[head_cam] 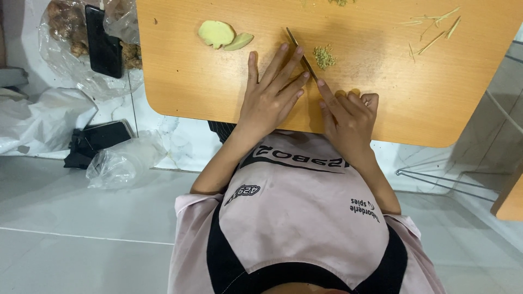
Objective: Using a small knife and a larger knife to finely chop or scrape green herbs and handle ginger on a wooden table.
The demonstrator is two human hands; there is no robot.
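Right hand (348, 111): closed round the handle of a knife (302, 54), forefinger stretched along the spine, apparently to steady the blade.
Left hand (272, 90): open and flat, fingers spread, fingertips pressing on the blade's back, apparently to bear it down while keeping clear of the edge; it grips nothing.
Knife: lies slantwise on the wooden counter (381, 98), tip pointing away from the person.
Minced ginger (324, 56): a small heap just beside the blade on its right, close ahead of the right forefinger.
Ginger slices (222, 35): two pieces left of the blade, apart from both hands.
Ginger slivers (436, 27): scattered at the far right, well apart.
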